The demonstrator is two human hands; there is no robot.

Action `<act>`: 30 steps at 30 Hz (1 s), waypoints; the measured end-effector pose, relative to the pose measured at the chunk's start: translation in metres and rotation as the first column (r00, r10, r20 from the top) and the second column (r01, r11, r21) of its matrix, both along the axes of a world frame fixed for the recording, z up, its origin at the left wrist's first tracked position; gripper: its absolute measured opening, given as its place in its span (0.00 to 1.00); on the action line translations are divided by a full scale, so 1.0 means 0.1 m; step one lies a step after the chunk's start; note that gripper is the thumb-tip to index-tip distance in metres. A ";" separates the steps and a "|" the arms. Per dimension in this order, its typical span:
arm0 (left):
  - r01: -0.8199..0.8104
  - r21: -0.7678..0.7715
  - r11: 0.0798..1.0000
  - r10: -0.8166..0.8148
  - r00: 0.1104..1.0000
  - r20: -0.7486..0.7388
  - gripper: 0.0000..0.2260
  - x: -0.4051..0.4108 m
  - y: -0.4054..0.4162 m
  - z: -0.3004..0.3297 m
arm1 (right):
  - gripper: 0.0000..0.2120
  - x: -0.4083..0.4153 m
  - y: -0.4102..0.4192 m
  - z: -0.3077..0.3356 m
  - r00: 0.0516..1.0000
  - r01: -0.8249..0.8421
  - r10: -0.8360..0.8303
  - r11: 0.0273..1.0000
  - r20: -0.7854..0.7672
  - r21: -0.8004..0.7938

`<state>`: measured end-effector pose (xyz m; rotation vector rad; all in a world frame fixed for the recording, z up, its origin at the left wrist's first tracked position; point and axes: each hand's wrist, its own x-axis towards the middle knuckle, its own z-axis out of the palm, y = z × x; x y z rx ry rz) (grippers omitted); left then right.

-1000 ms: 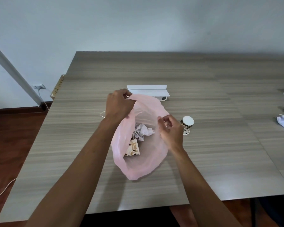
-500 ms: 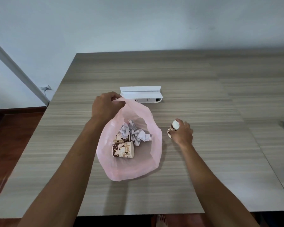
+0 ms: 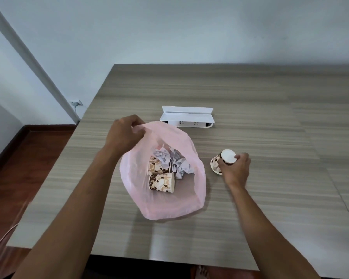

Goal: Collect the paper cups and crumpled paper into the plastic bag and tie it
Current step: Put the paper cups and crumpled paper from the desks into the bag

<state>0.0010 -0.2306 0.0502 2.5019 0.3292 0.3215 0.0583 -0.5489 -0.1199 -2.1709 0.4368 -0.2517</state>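
A second ago both hands were at the mouth of the pink plastic bag (image 3: 163,202); now the right hand (image 3: 235,170) has left it and closed its fingers round an upturned paper cup (image 3: 223,161) just right of the bag, tipping it. Whether it has cleared the table (image 3: 250,228) I can't quite tell. The left hand (image 3: 125,135) pinches the bag's far rim, holding the mouth wide. Inside the bag lie two cups (image 3: 161,182) and crumpled paper (image 3: 175,162). Beyond the bag sits a white socket box (image 3: 186,117). So collecting goes on, and tying looks some way off.
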 end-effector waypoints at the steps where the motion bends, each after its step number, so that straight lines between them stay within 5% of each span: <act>1: -0.024 0.005 1.000 0.024 1.000 0.015 0.06 0.00 0.02 0.00 | 0.28 -0.03 0.03 0.08 0.999 0.021 -0.023 0.999 0.047 0.039; 7: -0.060 -0.047 0.997 0.064 0.994 0.087 0.08 0.03 0.06 0.00 | 0.28 -0.25 0.35 0.95 0.935 -0.034 -0.046 0.976 0.352 0.216; 12: -0.019 -0.094 0.995 0.031 0.992 0.125 0.06 0.07 0.07 0.01 | 0.26 -0.73 0.72 1.64 0.815 -0.344 0.117 0.886 0.567 0.311; 16: 0.012 -0.128 0.992 0.004 0.992 0.122 0.06 0.10 0.09 0.00 | 0.27 -1.11 1.01 1.48 0.846 -0.440 0.413 0.898 0.336 0.003; 19: 0.019 -0.123 0.992 -0.006 0.994 0.109 0.06 0.10 0.10 -0.02 | 0.29 -1.18 1.27 1.17 0.896 -0.425 0.434 0.900 0.100 -0.098; 26: 0.034 -0.148 0.988 -0.017 0.993 0.116 0.07 0.07 0.16 -0.04 | 0.38 -0.99 1.60 0.90 0.812 -0.583 0.580 0.799 0.067 0.148; 30: 0.014 -0.162 0.987 0.008 0.991 0.134 0.07 0.10 0.19 -0.04 | 0.16 -1.13 1.40 0.76 0.892 -0.340 0.383 0.918 0.241 -0.203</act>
